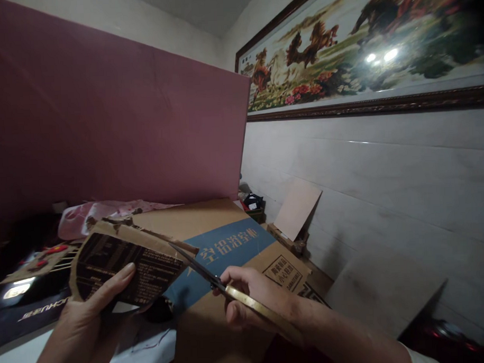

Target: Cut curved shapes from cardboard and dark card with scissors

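My left hand [86, 319] grips a piece of brown cardboard [125, 259] printed with a dark panel of small text; my thumb lies across its face. My right hand [256, 300] is closed round the brass handles of a pair of scissors [213, 280]. Its dark blades point up and left, and they meet the right edge of the cardboard piece. Both hands hover above a large flat cardboard box [228, 245] with a blue band and pale lettering.
A dark red board [116, 117] stands upright behind the box. A framed horse picture [364, 50] hangs on the white panelled wall. Pink cloth [92, 213], a black printed box [36, 310] at left, and a leaning pale board [296, 208] surround the area.
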A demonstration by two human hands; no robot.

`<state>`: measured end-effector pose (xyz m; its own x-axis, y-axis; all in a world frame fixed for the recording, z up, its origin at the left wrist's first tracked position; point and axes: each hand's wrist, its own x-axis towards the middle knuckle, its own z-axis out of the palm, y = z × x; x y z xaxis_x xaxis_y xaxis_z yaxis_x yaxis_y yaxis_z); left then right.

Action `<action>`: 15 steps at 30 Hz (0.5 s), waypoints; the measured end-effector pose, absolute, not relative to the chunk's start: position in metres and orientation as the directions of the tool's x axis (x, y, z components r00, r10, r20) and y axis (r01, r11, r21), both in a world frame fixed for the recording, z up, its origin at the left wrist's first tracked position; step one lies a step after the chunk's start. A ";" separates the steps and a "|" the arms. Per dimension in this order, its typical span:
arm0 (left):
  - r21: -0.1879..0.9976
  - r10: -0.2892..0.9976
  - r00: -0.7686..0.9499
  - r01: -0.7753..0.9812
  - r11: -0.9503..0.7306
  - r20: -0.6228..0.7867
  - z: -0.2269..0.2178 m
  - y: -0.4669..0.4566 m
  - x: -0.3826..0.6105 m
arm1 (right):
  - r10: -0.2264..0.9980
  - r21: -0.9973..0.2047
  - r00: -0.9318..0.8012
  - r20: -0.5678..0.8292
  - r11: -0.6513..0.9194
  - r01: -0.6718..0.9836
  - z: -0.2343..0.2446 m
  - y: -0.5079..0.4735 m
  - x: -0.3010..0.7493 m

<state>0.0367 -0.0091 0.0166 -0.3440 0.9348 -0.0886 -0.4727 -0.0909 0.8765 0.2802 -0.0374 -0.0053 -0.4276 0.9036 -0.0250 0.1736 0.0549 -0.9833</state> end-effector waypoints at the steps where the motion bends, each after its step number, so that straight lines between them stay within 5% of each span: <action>1: 0.873 0.935 -0.341 -0.479 -0.088 -0.093 0.017 -0.010 0.037 | 0.903 -0.982 -0.429 -0.022 0.061 0.179 -0.005 -0.037 0.281; 15: 0.873 0.950 -0.309 -0.476 -0.104 -0.055 0.014 -0.010 0.030 | 0.888 -0.961 -0.460 -0.002 0.126 0.247 0.007 -0.039 0.284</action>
